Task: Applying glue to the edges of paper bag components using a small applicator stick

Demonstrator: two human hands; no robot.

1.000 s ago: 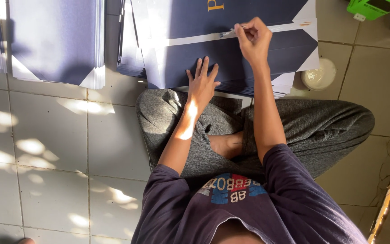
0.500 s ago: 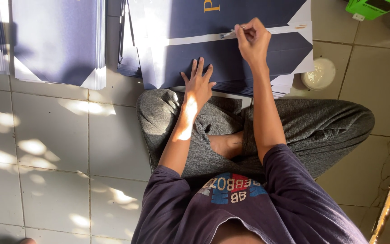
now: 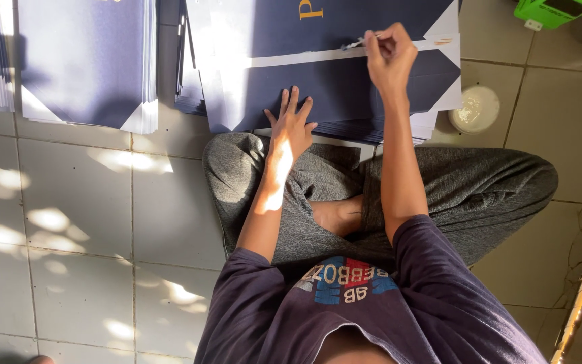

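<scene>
The person sits cross-legged on a pale tiled floor (image 3: 82, 222), seen from above, with a stack of dark navy printed sheets (image 3: 345, 87) lying on the tiles just past the knees. The left hand (image 3: 291, 125) lies flat and open on the near part of the top sheet, fingers spread, pressing it down and gripping nothing. The right hand (image 3: 389, 50) is raised a little farther out over the same sheet, its fingers pinched closed around a thin tool (image 3: 357, 44), possibly a small brush or a blade; it is too slight and blurred to tell which. The tool's tip points left and sits at a pale strip (image 3: 318, 57) that crosses the navy sheet from side to side. White triangular corners show at the right edge of the sheet, and the stack beneath it fans out slightly at the near right. To the left, well apart from the hands, a second pile of navy sheets (image 3: 85, 61) rests on the floor, its white edges stacked thick along the side. Just right of the worked stack stands a small round white container (image 3: 475, 109) holding something pale, seen from the top. A bright green object (image 3: 554, 10) sits at the far right corner of the view, cut off by the frame. Patches of sunlight fall across the left forearm and the tiles.
</scene>
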